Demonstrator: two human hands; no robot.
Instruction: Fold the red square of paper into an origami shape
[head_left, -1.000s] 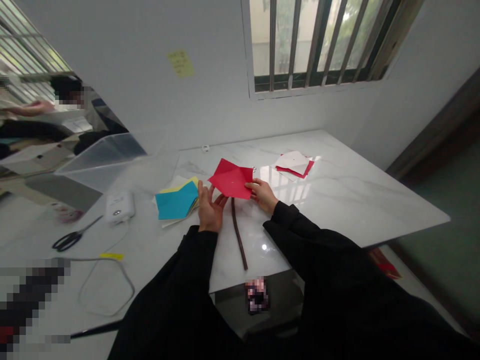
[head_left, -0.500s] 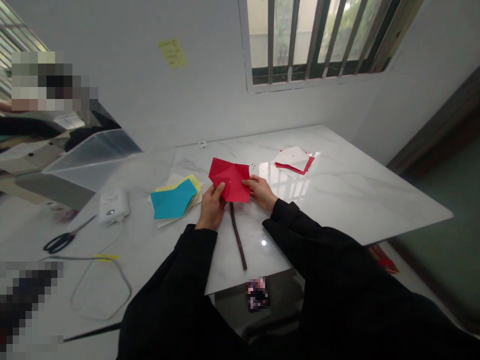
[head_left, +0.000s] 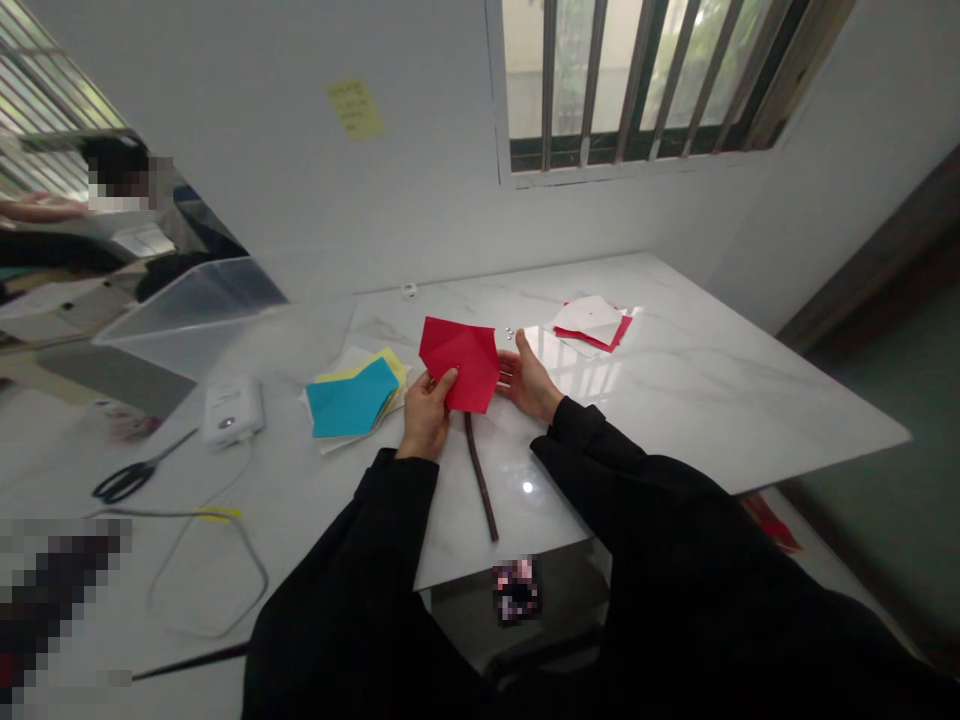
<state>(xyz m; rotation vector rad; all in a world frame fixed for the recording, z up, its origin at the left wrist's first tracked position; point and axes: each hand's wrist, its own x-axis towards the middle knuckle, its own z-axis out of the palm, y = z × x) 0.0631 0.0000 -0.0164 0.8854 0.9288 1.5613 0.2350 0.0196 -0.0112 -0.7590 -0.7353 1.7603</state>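
A piece of red paper with cut, angled edges is held up over the table. My left hand pinches its lower left part, thumb in front and fingers behind. At the paper's right edge, my right hand has its fingers stretched and its thumb raised; its fingertips are partly hidden behind the paper. A thin dark brown stick lies on the table below the paper, its upper end hidden. To the left is a stack with blue paper on top and yellow and white sheets underneath.
White and red sheets lie at the back right, with several tiny shiny pieces nearby. Black scissors, a white box-shaped device and a grey cable are on the left. Beyond a clear plastic panel, another person is at work.
My right hand has let go of the red paper's right edge and opened, its thumb lifting. The paper has tilted slightly in my left hand, which keeps its pinch.
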